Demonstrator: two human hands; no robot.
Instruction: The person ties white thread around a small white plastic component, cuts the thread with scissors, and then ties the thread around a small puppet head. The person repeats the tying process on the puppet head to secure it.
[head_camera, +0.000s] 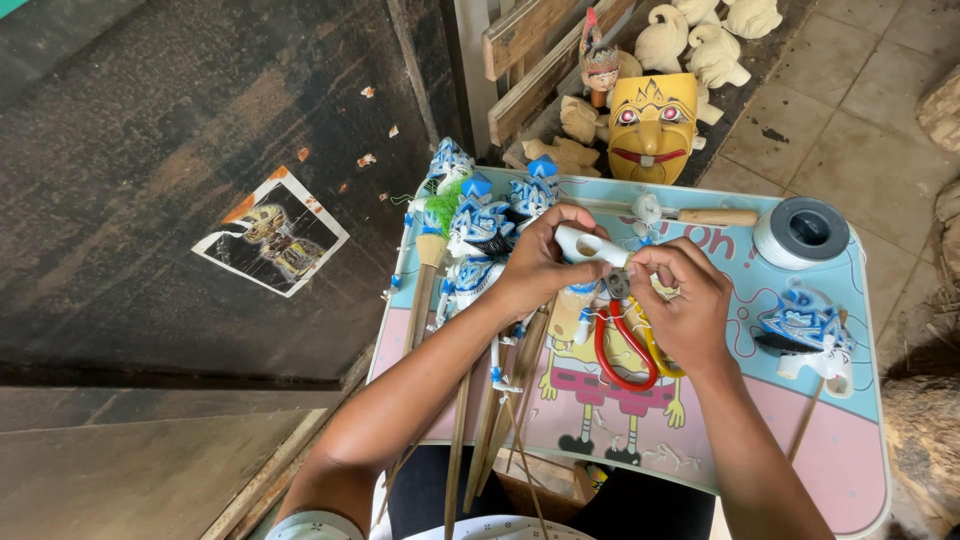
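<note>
The left hand (535, 262) grips a white puppet part (592, 246); the right hand (680, 300) pinches its end above the surface (860, 440), over red-handled scissors (622, 350)

Yellow carved mask (652, 125) and unpainted wooden figures (712, 45) above small cartoon-print table (860, 440). White thread spool (802, 232), red-handled scissors (622, 350), blue-painted puppets (480, 230) on it. Photo, possibly of mask, (270, 238) on dark wooden surface (150, 150).

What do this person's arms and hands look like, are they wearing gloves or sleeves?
No gloves: the left hand and right hand are bare, with no rings, watch or bracelets showing. Both forearms are bare too. Only a light patterned sleeve edge shows at the left upper arm, at the bottom of the picture.
</note>
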